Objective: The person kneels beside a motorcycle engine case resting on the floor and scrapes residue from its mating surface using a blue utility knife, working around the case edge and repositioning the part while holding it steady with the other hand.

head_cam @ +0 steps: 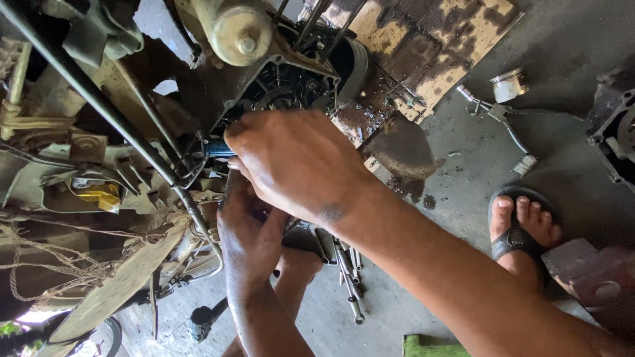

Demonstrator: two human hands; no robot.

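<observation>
1. The right hand (pixel 297 165) is closing its fingers around a blue-handled tool (pixel 218 149) beside the open dark metal engine casing (pixel 284 89).
2. The left hand (pixel 248 231) is sitting beneath; I cannot tell how its fingers lie.

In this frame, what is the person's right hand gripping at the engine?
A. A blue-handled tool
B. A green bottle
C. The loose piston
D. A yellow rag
A: the right hand closes around a blue-handled tool pointed at the open engine case, while the piston lies apart on the floor.
</observation>
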